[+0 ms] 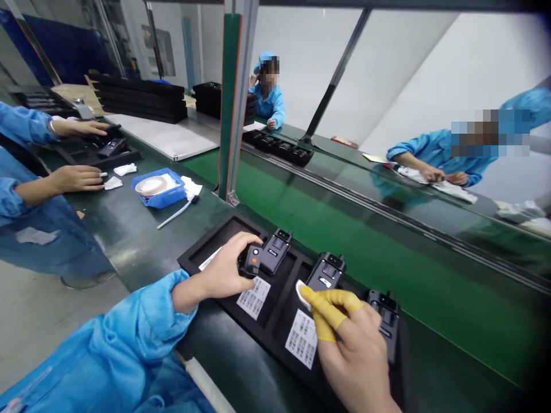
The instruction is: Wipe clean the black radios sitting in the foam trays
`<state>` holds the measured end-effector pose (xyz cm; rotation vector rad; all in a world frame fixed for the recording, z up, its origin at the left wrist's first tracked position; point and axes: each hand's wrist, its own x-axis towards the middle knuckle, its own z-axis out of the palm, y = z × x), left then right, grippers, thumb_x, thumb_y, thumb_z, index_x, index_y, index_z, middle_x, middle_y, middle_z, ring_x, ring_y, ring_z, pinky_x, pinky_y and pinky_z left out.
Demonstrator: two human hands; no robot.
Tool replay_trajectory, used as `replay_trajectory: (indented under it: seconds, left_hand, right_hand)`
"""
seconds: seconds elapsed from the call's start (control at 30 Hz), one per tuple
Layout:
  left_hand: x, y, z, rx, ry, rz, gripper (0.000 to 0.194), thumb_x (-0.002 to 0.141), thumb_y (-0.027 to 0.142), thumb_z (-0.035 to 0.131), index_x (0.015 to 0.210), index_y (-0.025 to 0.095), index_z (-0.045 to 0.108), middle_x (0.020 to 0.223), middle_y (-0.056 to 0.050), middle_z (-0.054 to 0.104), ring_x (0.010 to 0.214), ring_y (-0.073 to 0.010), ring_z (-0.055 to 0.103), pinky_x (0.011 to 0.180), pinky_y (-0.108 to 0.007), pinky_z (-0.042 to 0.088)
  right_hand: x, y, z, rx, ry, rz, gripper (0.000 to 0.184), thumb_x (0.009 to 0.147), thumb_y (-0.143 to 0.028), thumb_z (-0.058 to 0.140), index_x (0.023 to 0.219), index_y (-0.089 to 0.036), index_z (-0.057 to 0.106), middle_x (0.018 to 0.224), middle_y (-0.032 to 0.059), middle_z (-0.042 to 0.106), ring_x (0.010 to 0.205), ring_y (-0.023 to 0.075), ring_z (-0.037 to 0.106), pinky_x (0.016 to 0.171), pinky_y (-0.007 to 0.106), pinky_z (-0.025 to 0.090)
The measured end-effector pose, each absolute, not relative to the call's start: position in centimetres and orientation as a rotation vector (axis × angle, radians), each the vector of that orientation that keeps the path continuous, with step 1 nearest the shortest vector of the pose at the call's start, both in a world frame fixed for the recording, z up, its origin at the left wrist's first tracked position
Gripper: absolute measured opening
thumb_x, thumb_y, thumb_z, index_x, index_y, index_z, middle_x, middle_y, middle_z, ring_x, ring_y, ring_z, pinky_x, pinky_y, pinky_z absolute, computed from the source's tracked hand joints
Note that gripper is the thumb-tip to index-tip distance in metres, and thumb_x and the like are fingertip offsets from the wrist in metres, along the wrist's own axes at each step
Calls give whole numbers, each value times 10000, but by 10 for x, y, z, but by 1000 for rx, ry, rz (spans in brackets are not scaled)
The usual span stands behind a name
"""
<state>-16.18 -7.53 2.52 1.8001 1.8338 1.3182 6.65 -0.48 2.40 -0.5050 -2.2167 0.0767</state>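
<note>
My left hand [226, 267] is closed around a small black handheld device [252, 261] with an orange button and a white one, held over a black foam tray [287, 288]. Yellow finger cots cover fingers of my right hand [355, 344], which pinches a white wiping pad [302, 295] close to the middle clip-backed device [325, 275]. Another black device [275, 252] lies behind the one in my left hand. To the right a further device [384, 318] is partly hidden by my right hand. White barcode sheets [301, 338] lie in the tray's compartments.
A blue bin [158, 188] with a tape roll stands to the left, beside a white brush-like tool [177, 213]. A co-worker's hands [80, 179] work over another tray at far left. A metal post [232, 103] rises beyond my tray, before the green conveyor belt [301, 212]. Two people sit across.
</note>
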Motion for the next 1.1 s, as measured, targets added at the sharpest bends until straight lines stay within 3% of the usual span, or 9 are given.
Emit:
replay_trajectory:
  seconds: [0.23,0.63,1.0,1.1]
  left_hand:
    - [-169,-79,25,1757,1723,1403,561,524,75,592,1065,198,508,1067,-47,563,1007,-230,549,918,-368,451]
    - [-171,-80,23,1763,1612,1424,542,548,75,631,1061,199,504,1056,-63,555,993,-233,547,893,-363,457]
    - [-171,-81,24,1717,1627,1390,584,534,68,629,1088,211,507,1105,-66,552,1028,-246,544,907,-374,453]
    - [-172,-81,25,1677,1663,1399,587,517,56,617,1070,220,510,1073,-45,556,1008,-237,545,895,-361,453]
  right_hand:
    - [-13,-5,29,-399,-2182,61,331,829,-44,442,1051,-182,646,916,46,604,818,157,556,769,359,320]
    - [-21,-3,33,-245,-2243,-54,252,751,-36,481,725,-216,655,846,-5,665,769,134,526,804,382,260]
    - [-11,-6,35,-352,-2251,245,394,770,-32,483,987,-293,683,856,-17,644,757,126,571,818,369,288]
    - [-6,-3,36,-384,-2235,215,379,764,-31,480,979,-267,683,866,-7,624,763,132,577,806,369,294]
